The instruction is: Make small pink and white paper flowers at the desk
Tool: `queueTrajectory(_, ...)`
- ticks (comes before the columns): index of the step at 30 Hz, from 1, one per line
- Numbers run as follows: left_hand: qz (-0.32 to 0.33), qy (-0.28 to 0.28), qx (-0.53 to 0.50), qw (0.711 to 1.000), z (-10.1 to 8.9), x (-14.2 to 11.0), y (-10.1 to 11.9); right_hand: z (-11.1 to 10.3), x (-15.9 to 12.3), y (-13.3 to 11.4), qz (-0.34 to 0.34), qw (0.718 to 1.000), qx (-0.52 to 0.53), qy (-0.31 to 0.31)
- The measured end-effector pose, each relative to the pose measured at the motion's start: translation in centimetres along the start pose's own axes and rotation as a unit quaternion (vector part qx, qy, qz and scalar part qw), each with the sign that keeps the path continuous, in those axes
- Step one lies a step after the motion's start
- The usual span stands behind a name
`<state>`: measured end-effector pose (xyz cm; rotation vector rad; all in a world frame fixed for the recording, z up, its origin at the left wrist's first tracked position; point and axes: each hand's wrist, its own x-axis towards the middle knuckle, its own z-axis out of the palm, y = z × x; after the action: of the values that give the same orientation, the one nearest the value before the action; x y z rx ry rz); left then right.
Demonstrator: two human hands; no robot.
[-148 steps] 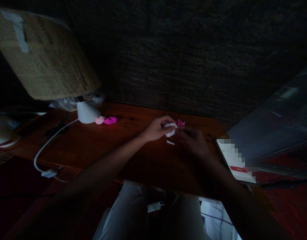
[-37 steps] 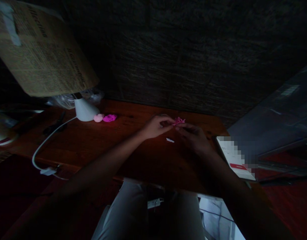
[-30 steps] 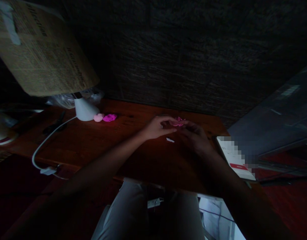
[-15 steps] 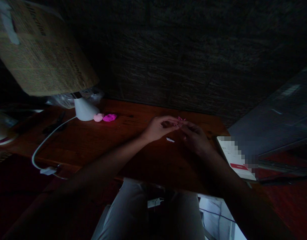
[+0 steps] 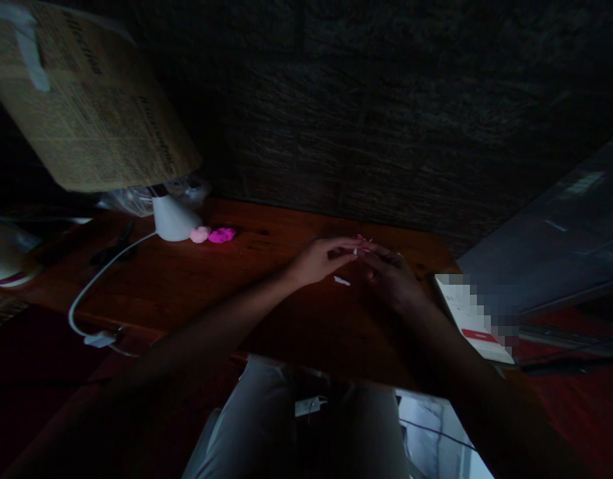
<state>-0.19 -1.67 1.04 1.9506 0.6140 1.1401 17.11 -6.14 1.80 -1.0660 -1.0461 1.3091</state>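
My left hand (image 5: 319, 258) and my right hand (image 5: 393, 276) meet over the wooden table, fingertips pinched together. Between them is a small pink-and-white piece of modelling clay (image 5: 364, 243), mostly covered by the fingers. Its pink upper edge pokes out above the fingertips, and a white bit shows by the left thumb. A thin white strip (image 5: 342, 281) lies on the table just below the hands. Farther left, a pale pink clay lump (image 5: 200, 234) touches a magenta clay lump (image 5: 221, 235).
A lamp with a newsprint shade (image 5: 111, 106) and white base (image 5: 174, 219) stands at the left. Its white cable (image 5: 81, 293) hangs over the front edge of the table (image 5: 266, 266). Dark scissors (image 5: 114, 246) lie nearby. A white-and-red box (image 5: 473, 322) is at right; a dark wall rises behind.
The left fingers have closed from a rounded curl to a flatter pinch, and a white bit now shows by the thumb. The view has shifted slightly.
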Motion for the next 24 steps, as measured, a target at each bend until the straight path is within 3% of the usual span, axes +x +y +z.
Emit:
queueTrajectory(16,-0.046,0.005,-0.088,0.995,-0.12,0.43,-0.61,-0.13,0.19,0.04,0.025,0.999,0.021,0.005)
queueTrajectory(24,-0.041,0.0,-0.066,0.997,-0.29,0.36,-0.07,-0.09,0.25,0.05,0.028,1.0,0.011,-0.005)
